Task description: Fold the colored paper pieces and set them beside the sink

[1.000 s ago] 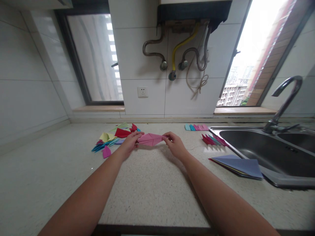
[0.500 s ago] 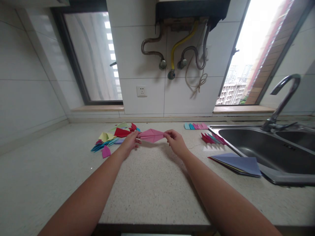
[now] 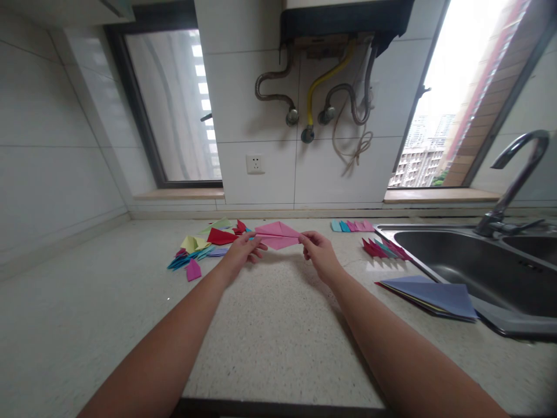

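A pink folded paper [image 3: 278, 235], long and diamond-shaped with a crease along its middle, is held above the counter between both hands. My left hand [image 3: 241, 252] pinches its left tip, with the other fingers loosely spread below. At the right tip, my right hand [image 3: 319, 252] grips the paper between thumb and fingers. Just left of my left hand lies a pile of folded papers, among them a red piece [image 3: 221, 236], a yellow piece [image 3: 194, 244], several blue pieces [image 3: 183, 261] and a magenta piece [image 3: 193, 270].
Small blue and pink folded papers [image 3: 352, 226] line up at the back of the counter [image 3: 270, 348]. Dark pink and teal folded papers [image 3: 385, 249] lie near the steel sink [image 3: 456, 255]. A stack of bluish folded sheets [image 3: 430, 296] touches the sink's edge. The faucet [image 3: 513, 180] rises behind.
The camera view has shifted slightly, so the scene sits a little further right. Both hands still hold the pink paper, and the fingers of my left hand have spread somewhat.
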### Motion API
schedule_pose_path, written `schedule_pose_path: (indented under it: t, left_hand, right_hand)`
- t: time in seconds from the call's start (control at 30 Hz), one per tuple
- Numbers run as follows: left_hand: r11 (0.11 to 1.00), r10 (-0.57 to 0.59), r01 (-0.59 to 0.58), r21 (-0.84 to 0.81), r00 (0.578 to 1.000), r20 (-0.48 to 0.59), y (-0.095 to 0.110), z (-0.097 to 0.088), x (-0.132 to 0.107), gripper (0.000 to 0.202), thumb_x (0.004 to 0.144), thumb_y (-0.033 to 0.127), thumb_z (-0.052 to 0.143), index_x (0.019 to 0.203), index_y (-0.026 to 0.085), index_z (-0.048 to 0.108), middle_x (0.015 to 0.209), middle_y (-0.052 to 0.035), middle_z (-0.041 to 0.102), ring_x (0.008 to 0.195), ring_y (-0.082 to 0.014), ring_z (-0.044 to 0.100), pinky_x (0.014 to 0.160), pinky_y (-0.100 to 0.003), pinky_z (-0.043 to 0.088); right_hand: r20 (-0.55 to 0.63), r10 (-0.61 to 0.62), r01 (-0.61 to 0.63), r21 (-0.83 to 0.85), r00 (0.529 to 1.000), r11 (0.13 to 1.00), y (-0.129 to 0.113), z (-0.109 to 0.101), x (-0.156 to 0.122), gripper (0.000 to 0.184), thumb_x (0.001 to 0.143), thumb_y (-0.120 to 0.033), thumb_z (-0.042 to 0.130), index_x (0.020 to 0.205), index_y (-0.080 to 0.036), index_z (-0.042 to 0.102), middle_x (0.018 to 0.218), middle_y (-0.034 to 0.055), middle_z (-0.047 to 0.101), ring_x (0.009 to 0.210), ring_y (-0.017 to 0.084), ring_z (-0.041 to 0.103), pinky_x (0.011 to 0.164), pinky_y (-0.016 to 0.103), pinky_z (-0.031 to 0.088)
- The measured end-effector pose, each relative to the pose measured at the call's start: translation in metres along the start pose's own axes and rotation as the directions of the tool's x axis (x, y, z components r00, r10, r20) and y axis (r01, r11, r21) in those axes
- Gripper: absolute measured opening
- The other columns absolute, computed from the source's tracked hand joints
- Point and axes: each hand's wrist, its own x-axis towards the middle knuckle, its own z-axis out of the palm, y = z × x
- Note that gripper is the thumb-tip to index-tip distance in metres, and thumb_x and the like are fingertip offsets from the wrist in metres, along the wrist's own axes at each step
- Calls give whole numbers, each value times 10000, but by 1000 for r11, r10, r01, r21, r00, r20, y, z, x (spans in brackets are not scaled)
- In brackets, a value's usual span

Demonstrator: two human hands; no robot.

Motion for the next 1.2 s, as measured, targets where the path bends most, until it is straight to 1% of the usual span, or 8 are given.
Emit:
schedule_pose_path:
  t: [0.2, 0.47, 0.53, 0.67, 0.73, 0.9, 1.07, 1.2]
  left_hand:
    - [996, 72, -70, 48, 997, -38, 4, 10, -2, 407, 723, 447, 746, 990, 172, 610, 803, -16, 637, 606, -108, 615, 444, -174, 414]
    - [988, 139, -132, 74, 985, -102, 6, 10, -3, 693, 707, 397, 760, 1329, 233, 503, 789, -5, 630, 676, -143, 651, 499, -194, 453]
    - [986, 149, -141, 84, 984, -100, 7, 9, -3, 653, 703, 390, 761, 1295, 229, 540, 764, -2, 628, 682, -148, 649, 502, -196, 454]
    - [982, 177, -169, 89, 979, -98, 6, 7, -1, 375, 699, 401, 762, 983, 170, 681, 757, -18, 631, 660, -133, 598, 492, -201, 446]
    - [983, 168, -159, 88, 979, -116, 5, 5, 1, 334, 701, 420, 758, 903, 163, 690, 746, -21, 633, 653, -131, 585, 499, -205, 441]
    - [991, 123, -115, 63, 983, -138, 2, 0, 3, 356, 685, 447, 769, 883, 161, 692, 732, -24, 650, 630, -123, 588, 501, -198, 410]
    - [995, 100, -97, 33, 990, -95, 1, -5, 2, 378, 705, 446, 762, 938, 157, 692, 770, -33, 662, 628, -110, 581, 506, -191, 399]
    - [998, 65, -62, 30, 992, -107, 2, -6, 1, 358, 675, 425, 787, 904, 167, 693, 742, -19, 663, 626, -115, 590, 514, -197, 401]
  right_hand:
    - [61, -7, 6, 13, 998, 1000, 4, 3, -2, 311, 770, -458, 660, 877, -167, 669, 625, -16, 548, 518, 102, 465, 442, 232, 364]
    - [57, -17, 18, -18, 998, 1000, 4, 4, -1, 305, 748, -445, 686, 851, -159, 683, 658, 0, 604, 490, 92, 444, 448, 243, 340]
    - [53, -14, 16, -39, 998, 999, 4, 3, -1, 307, 742, -446, 690, 843, -156, 695, 649, 5, 613, 487, 94, 440, 454, 245, 334]
    - [68, -8, 12, -52, 998, 999, 3, 2, -1, 297, 740, -430, 691, 847, -154, 715, 667, 21, 637, 494, 96, 441, 466, 247, 337]
    - [80, -6, 10, -48, 997, 999, 3, 1, -1, 302, 734, -432, 694, 852, -156, 721, 708, 39, 661, 505, 100, 448, 475, 251, 351]
    - [134, -3, 8, -32, 991, 999, -2, 1, -3, 289, 720, -441, 705, 802, -164, 719, 714, 43, 671, 514, 103, 459, 498, 257, 362]
    - [203, -1, 1, -2, 979, 1000, -7, 2, -6, 279, 735, -439, 701, 779, -164, 713, 719, 40, 666, 523, 96, 456, 499, 245, 350]
    - [170, 1, 6, -38, 985, 999, -4, 1, -5, 294, 732, -452, 692, 795, -165, 715, 720, 43, 670, 516, 98, 454, 497, 250, 366]
